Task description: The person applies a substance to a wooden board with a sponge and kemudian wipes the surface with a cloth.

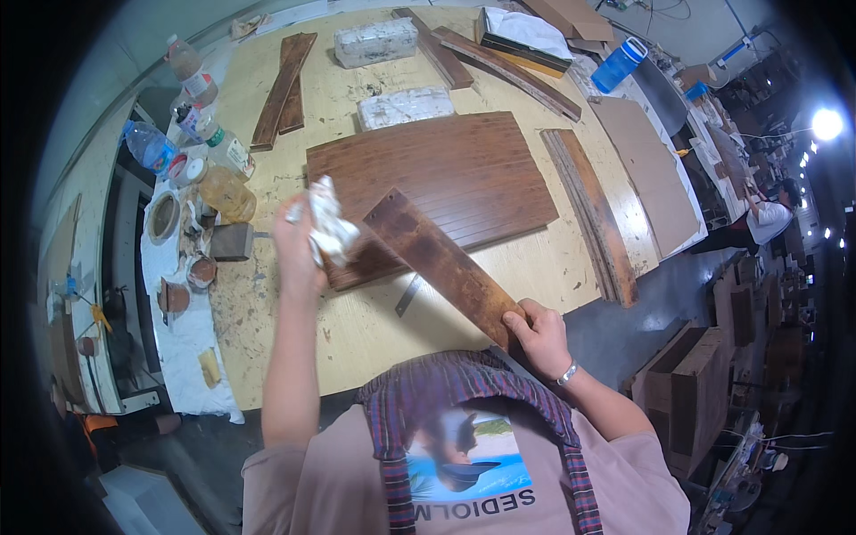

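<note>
My left hand [293, 239] is closed on a crumpled white cloth [333, 225], slightly blurred, just left of a board's far end. That brown wooden board [443, 270] is narrow, with a blotchy stained face and small holes at its far end. My right hand [540, 339] grips its near end, thumb on top. The board slants up and leftward over the front edge of a wide dark-brown grooved wooden panel [446, 165]. Behind the panel sits a white wrapped block [406, 108]; whether it touches the panel I cannot tell. A thin metal strip [408, 296] lies below the panel.
Bottles [192, 71], a jar of amber liquid [227, 192] and small pots line the table's [267, 312] left edge. Brown strips [290, 85] lie at the back, others [593, 218] at right. A blue bottle [618, 65] is back right. Another person [769, 214] sits far right.
</note>
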Available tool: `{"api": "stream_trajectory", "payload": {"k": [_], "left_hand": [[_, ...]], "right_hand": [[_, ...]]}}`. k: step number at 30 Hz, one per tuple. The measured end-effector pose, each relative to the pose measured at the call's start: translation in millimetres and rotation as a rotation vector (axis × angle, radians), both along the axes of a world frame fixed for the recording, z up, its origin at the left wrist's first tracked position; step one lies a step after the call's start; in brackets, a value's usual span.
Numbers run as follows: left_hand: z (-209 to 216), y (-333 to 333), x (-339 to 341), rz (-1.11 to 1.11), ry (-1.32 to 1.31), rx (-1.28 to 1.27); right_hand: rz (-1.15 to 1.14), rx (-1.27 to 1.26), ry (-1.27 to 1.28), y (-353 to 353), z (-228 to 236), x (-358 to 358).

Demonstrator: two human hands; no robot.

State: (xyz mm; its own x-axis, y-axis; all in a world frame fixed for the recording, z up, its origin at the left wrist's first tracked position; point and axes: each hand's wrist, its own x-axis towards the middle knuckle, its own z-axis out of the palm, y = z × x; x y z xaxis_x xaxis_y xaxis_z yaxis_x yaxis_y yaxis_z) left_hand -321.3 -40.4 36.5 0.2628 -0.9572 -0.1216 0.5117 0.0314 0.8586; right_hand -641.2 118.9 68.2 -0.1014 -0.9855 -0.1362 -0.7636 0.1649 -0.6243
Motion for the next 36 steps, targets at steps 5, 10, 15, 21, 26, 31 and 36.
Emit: {"api": "stream_trajectory", "payload": {"k": [5, 10, 15, 21, 26, 31, 36], "left_hand": [[7, 44, -71, -0.055, -0.069, -0.08], [13, 14, -48, 0.014, -0.114, -0.075], [8, -12, 31, -0.029, -0.103, -0.013], [38, 22, -22, -0.609, -0.443, -0.039], [14, 15, -25, -0.255, -0.174, 0.101], [33, 12, 6, -0.221, -0.31, 0.111], [19, 36, -41, -0.449, -0.73, -0.19]], "right_hand": [[0.056, -0.104, 0.012, -3, 4, 13], [0.071, -0.143, 0.044, 0, 8, 13], [0.148, -0.196, 0.142, 7, 9, -8], [0.196, -0.187, 0.149, 3, 0, -14], [0.224, -0.228, 0.132, 3, 0, -18], [0.174, -0.165, 0.141, 11, -11, -33], [0.241, -0.192, 0.161, 8, -9, -30]]}}
